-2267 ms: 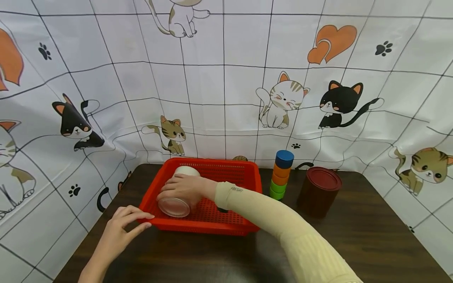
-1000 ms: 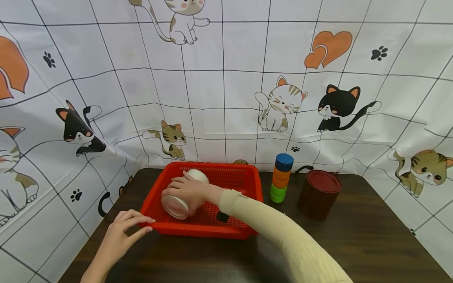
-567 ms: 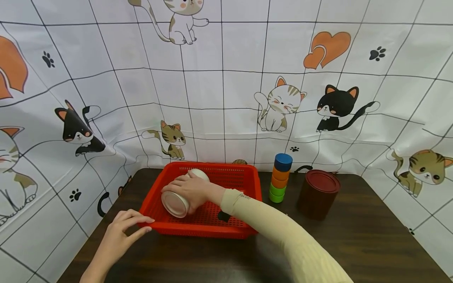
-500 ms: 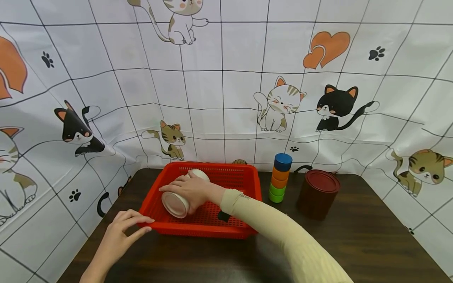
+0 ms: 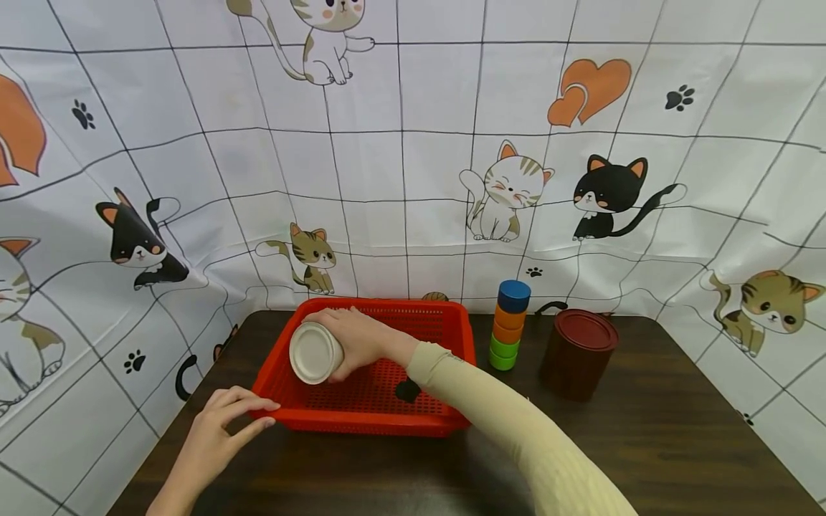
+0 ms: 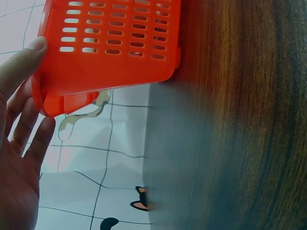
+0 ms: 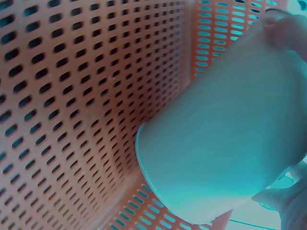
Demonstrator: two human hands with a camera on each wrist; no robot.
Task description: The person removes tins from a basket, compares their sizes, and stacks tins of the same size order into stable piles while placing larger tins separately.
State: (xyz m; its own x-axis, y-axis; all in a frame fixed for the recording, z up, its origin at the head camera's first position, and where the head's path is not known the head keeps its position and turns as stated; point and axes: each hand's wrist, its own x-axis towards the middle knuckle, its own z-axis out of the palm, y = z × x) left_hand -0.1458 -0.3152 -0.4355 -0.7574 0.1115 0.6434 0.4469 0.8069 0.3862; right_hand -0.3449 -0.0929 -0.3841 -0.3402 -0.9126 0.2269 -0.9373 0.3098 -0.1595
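My right hand [image 5: 363, 338] grips a white cylindrical canister [image 5: 312, 355] inside the red basket [image 5: 381, 421]. The canister leans, its round end turned up toward the head camera; the far end is hidden there behind the hand. In the right wrist view, the smooth side of the canister [image 7: 225, 124] slants across the slotted basket floor [image 7: 81, 110], its rimmed end close over it. My left hand [image 5: 216, 437] pinches the basket's near left corner. Seen from the left wrist, the thumb lies on one side of the rim and the fingers reach past the other.
Right of the basket stands a small tower of blue, orange and green round pieces [image 5: 508, 326]. Beside it is a dark brown tub [image 5: 576, 362] with a dark red lid. A cat-print sheet [image 5: 413, 179] hangs behind the dark wooden table [image 5: 677, 444].
The canister has gone from lying across the basket to tilted, its near end now raised and facing the head camera. My right hand turned with it. The left hand keeps its place on the basket.
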